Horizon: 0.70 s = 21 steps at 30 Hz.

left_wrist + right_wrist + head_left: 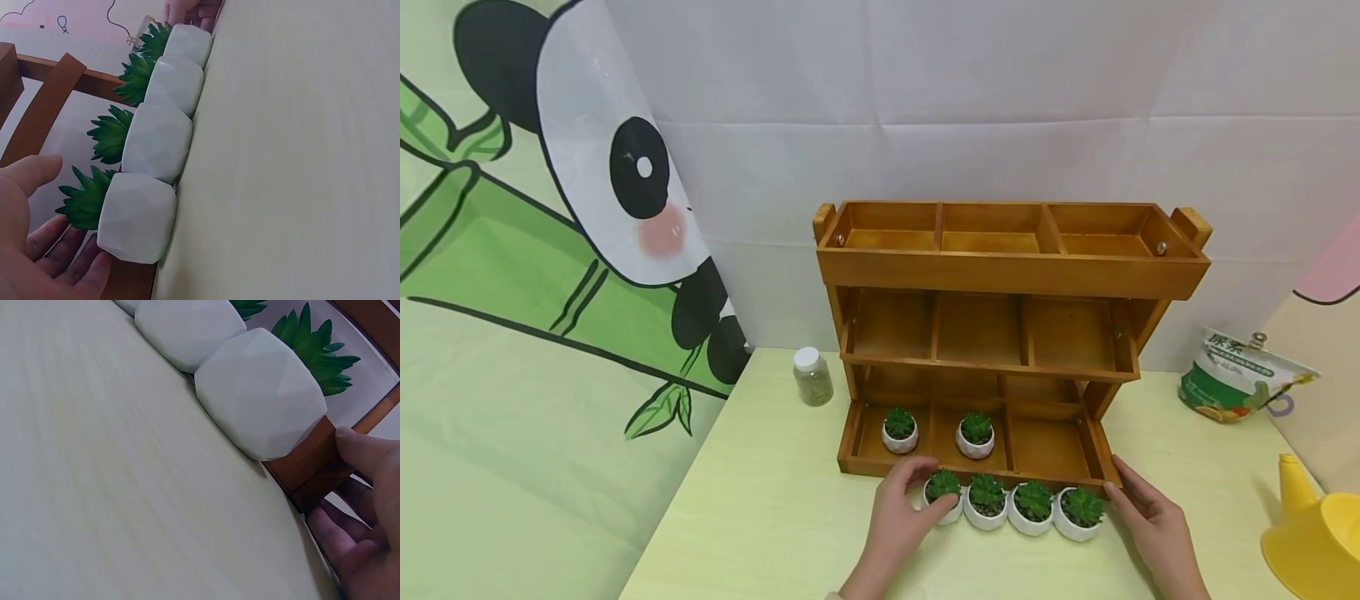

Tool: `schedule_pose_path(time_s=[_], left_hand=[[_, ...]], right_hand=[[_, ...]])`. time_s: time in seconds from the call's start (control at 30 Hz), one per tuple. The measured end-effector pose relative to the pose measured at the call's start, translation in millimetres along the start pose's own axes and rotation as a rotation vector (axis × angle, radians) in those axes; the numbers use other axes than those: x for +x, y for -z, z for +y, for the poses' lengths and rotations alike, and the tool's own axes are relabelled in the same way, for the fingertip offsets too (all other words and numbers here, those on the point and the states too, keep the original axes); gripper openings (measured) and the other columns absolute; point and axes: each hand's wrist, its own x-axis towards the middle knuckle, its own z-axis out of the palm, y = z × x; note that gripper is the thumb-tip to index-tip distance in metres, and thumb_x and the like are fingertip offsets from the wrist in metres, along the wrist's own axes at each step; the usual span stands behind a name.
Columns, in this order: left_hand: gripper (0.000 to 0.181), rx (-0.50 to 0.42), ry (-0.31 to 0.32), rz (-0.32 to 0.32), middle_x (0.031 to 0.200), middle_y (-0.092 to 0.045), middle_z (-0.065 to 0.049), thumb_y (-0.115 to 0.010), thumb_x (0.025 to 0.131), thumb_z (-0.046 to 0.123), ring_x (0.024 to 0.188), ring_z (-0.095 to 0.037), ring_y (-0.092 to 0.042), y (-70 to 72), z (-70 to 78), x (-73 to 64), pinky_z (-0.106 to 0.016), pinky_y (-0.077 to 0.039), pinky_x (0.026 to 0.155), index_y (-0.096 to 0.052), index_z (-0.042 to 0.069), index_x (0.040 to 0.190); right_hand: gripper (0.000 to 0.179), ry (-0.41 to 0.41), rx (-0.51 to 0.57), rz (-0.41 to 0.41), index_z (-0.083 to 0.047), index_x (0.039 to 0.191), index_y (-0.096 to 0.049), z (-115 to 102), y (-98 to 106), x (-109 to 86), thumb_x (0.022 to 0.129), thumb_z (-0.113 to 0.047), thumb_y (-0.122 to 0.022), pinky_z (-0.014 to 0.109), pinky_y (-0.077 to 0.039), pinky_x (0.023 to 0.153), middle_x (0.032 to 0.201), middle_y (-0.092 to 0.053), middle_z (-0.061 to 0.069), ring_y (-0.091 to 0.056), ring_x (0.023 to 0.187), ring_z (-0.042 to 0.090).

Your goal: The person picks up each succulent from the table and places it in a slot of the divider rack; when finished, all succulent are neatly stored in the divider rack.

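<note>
A row of several potted succulents in white faceted pots stands on the table along the front of a three-tier wooden shelf (1011,275). My left hand (904,510) is around the leftmost potted succulent (137,219), thumb and fingers spread apart on either side of it. In the left wrist view a gap shows between the thumb and the leaves; whether the fingertips touch the pot is hard to tell. My right hand (1153,523) grips the shelf's lower front right corner, its thumb (359,445) on the wood, beside the rightmost potted succulent (259,397).
Two more potted succulents (899,430) sit in the bottom tier's left and middle compartments. Left of the shelf is a white-capped jar (813,379). To the right are a clipped green-and-white bag (1236,377) and a yellow watering can (1315,533). A wall stands behind.
</note>
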Motion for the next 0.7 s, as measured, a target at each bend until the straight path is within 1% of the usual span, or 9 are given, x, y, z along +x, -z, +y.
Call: schedule_pose_path(time_s=[0.2,0.27,0.37,0.5,0.57,0.7], left_hand=[[0.050,0.005,0.071,0.008,0.121,-0.068,-0.004,-0.093,0.080,0.024,0.117,-0.030,-0.065,3.2,-4.0,-5.2,-0.044,-0.051,0.105,-0.070,0.007,0.122],[0.053,0.017,0.084,0.009,0.122,-0.068,-0.004,-0.094,0.079,0.024,0.118,-0.030,-0.065,3.4,-5.8,-6.0,-0.043,-0.051,0.105,-0.069,0.006,0.122],[0.056,0.041,0.102,0.011,0.122,-0.068,-0.003,-0.095,0.077,0.025,0.118,-0.028,-0.064,3.3,-9.1,-7.2,-0.041,-0.051,0.105,-0.069,0.006,0.123],[0.059,0.072,0.125,0.012,0.122,-0.068,-0.002,-0.097,0.075,0.026,0.119,-0.026,-0.064,1.5,-12.6,-7.9,-0.040,-0.050,0.106,-0.069,0.007,0.124],[0.060,0.092,0.127,0.015,0.120,-0.068,-0.001,-0.098,0.073,0.026,0.118,-0.026,-0.064,0.2,-13.1,-8.0,-0.041,-0.051,0.105,-0.070,0.007,0.123],[0.060,0.138,0.100,0.029,0.116,-0.066,0.000,-0.099,0.070,0.023,0.116,-0.027,-0.064,-2.6,-12.4,-9.0,-0.041,-0.052,0.103,-0.070,0.006,0.119]], right_hand=[[0.061,-0.006,0.001,-0.003,-0.010,0.156,-0.049,-0.2,0.0,0.0,0.105,-0.041,-0.063,0.005,-0.047,0.079,0.150,-0.050,0.023,-0.047,0.104,-0.023],[0.061,-0.008,-0.001,-0.003,-0.011,0.156,-0.049,-0.2,0.2,0.0,0.105,-0.041,-0.063,0.004,-0.047,0.079,0.150,-0.050,0.022,-0.047,0.104,-0.023],[0.061,-0.007,0.000,-0.003,-0.011,0.156,-0.049,0.3,0.0,0.4,0.105,-0.040,-0.063,0.004,-0.047,0.080,0.150,-0.050,0.022,-0.047,0.105,-0.022],[0.061,-0.009,-0.007,-0.004,-0.012,0.156,-0.049,0.8,0.0,1.0,0.105,-0.042,-0.063,0.004,-0.047,0.081,0.151,-0.050,0.021,-0.047,0.107,-0.021],[0.062,-0.011,-0.012,-0.005,-0.012,0.157,-0.048,1.0,0.0,1.1,0.105,-0.042,-0.063,0.004,-0.047,0.081,0.151,-0.050,0.021,-0.047,0.107,-0.021],[0.061,0.002,-0.008,-0.004,-0.011,0.157,-0.049,1.0,0.1,0.9,0.105,-0.041,-0.063,0.005,-0.048,0.080,0.151,-0.050,0.022,-0.047,0.107,-0.021]])
